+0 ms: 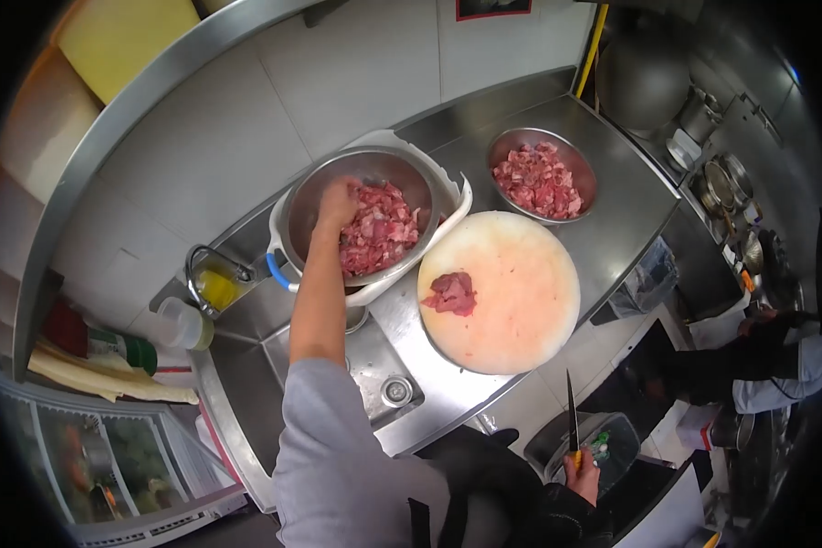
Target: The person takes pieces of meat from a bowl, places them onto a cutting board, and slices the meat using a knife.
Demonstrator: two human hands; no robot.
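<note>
My left hand [340, 201] reaches into a large steel bowl [306, 196] of cut raw meat [382, 228], at the edge of the pile; its fingertips are hidden. Low on the right, away from the counter, my right hand [583, 479] grips the yellow handle of a knife [573, 416], its dark blade pointing up in the view. A round, pale cutting board [521, 292] lies on the steel counter, with one piece of raw meat [451, 293] near its left edge. Behind the board stands a second steel bowl [586, 181] with more cut meat.
The large bowl rests in a white plastic tub [447, 224] beside a steel sink [365, 352] with a tap [192, 265]. A bin [557, 429] stands below the counter near the knife. At the right, another person [785, 374] is by the cooking area.
</note>
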